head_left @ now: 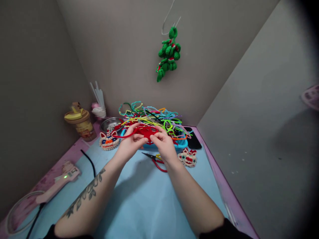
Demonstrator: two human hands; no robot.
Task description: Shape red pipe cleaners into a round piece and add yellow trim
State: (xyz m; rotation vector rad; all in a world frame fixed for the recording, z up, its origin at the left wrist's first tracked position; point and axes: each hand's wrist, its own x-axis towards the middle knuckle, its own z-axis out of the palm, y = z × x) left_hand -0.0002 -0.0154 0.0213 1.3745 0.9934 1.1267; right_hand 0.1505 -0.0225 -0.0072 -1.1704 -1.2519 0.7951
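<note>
Both hands meet above the light blue mat (pixel 144 199). My left hand (pixel 131 143) and my right hand (pixel 163 144) pinch a red pipe-cleaner piece (pixel 146 131) between fingers and thumbs; a loose red strand trails off to the left. Just behind it a blue tray (pixel 181 144) holds a tangled heap of coloured pipe cleaners (pixel 154 117). Red-handled scissors (pixel 156 160) lie on the mat under my right wrist.
Two finished pipe-cleaner faces lie left (pixel 109 140) and right (pixel 188 157) of the tray. A metal bowl (pixel 111 124), a yellow-lidded jar (pixel 81 122), a pink glue gun (pixel 61 181) with black cord and a black phone (pixel 193 139) surround them. A green pipe-cleaner figure (pixel 168 54) hangs on the wall.
</note>
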